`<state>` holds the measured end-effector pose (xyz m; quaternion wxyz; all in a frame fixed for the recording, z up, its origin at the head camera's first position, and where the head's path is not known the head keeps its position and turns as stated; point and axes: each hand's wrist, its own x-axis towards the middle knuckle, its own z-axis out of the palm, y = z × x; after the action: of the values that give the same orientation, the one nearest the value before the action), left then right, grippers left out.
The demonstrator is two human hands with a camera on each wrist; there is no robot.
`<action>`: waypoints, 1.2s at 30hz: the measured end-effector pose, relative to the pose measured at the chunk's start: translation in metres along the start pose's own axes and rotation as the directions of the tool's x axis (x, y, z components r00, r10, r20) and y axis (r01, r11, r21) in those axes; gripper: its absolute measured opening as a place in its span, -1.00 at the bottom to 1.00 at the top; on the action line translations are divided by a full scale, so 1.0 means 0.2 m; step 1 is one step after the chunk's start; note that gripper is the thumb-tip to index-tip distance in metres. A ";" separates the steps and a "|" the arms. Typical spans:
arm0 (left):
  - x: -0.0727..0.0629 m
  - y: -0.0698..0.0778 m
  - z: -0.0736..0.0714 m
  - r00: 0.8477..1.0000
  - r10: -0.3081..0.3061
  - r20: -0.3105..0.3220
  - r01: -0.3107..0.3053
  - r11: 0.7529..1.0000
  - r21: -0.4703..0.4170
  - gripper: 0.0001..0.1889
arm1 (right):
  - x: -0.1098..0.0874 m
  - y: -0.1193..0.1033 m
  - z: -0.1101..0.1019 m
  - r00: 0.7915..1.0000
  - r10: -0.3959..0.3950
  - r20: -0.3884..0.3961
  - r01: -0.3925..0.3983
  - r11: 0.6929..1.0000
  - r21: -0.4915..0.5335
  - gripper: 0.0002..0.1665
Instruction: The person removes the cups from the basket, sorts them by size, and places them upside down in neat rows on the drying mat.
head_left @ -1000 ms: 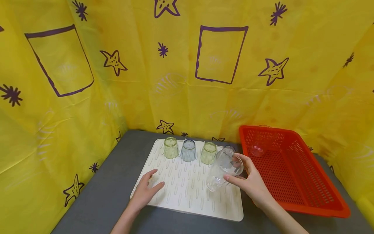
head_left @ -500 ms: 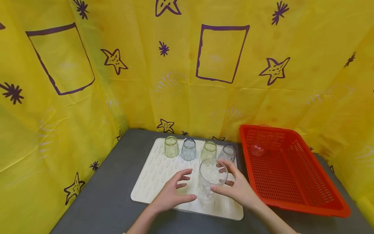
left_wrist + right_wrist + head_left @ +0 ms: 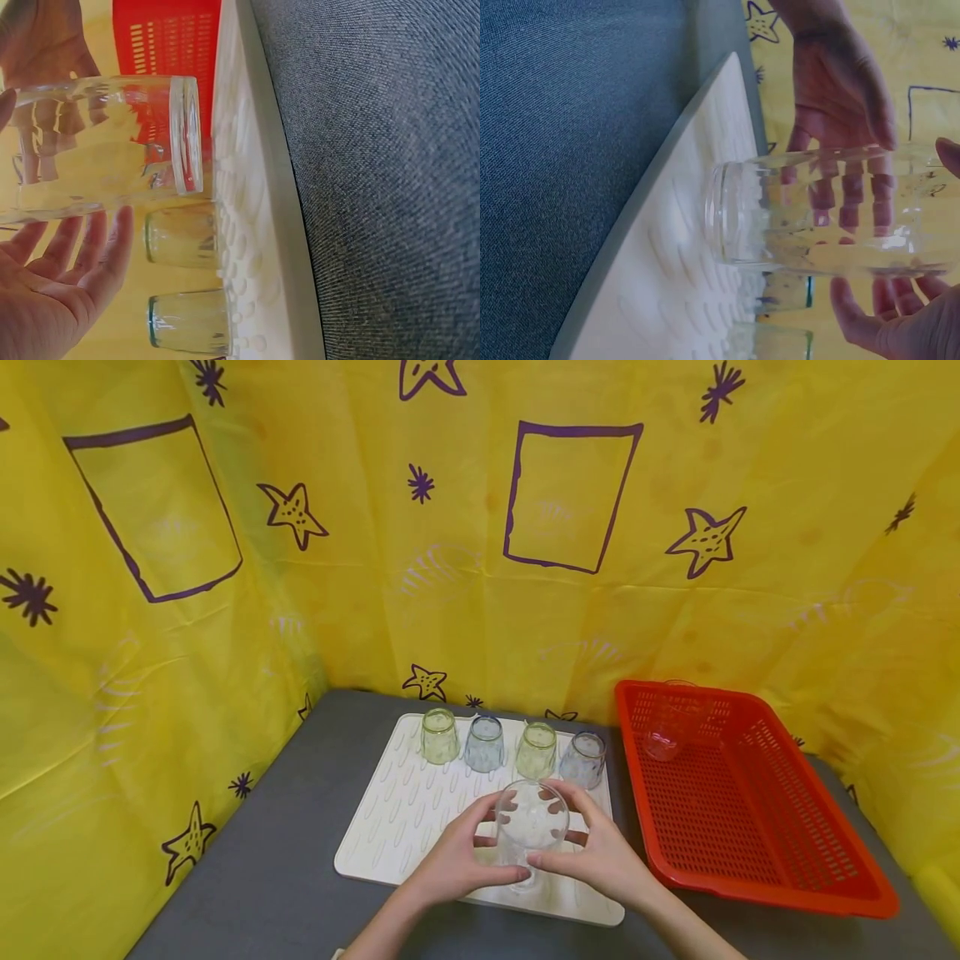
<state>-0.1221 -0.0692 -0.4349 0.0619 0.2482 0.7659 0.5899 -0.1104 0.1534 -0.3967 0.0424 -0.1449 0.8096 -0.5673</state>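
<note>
A tall clear drinking glass (image 3: 534, 814) stands upright between my two hands over the front right of the white ribbed mat (image 3: 397, 810). My left hand (image 3: 468, 856) curls around its left side, and my right hand (image 3: 592, 852) grips the right side. Both thumbs lie at the near side. In the left wrist view, the thick glass base (image 3: 186, 135) faces the mat with a small gap. Through the clear wall in the right wrist view, the left-hand fingers (image 3: 851, 199) show.
Small tinted glasses line the mat's back edge: a green glass (image 3: 439, 737), a blue glass (image 3: 484, 744), another green glass (image 3: 536, 750) and a bluish glass (image 3: 583, 760). A red basket (image 3: 817, 777) at right holds a clear glass (image 3: 663, 739). A yellow patterned curtain (image 3: 375, 610) hangs behind.
My right hand has brought the tall glass leftward and from tilted to upright. My left hand has moved right and now grips the glass too.
</note>
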 end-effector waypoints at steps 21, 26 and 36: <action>-0.01 -0.04 0.00 0.995 -0.036 -0.092 0.011 0.965 -0.261 -0.24 | 0.01 0.04 0.01 0.990 -0.141 -0.009 0.142 0.984 0.104 -0.14; 0.00 -0.06 0.01 0.994 -0.048 -0.096 -0.003 0.884 -0.468 -0.28 | 0.00 0.08 0.01 0.990 -0.144 -0.001 0.144 0.987 0.071 -0.19; -0.01 -0.01 0.03 0.983 -0.166 -0.083 0.053 0.680 -0.731 -0.33 | 0.00 0.07 0.04 0.999 -0.038 0.009 0.038 0.995 0.089 -0.11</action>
<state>-0.1191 -0.0662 -0.4390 0.1356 0.1144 0.4858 0.8559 -0.1114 0.1499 -0.4130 0.0422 -0.1612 0.7804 -0.6027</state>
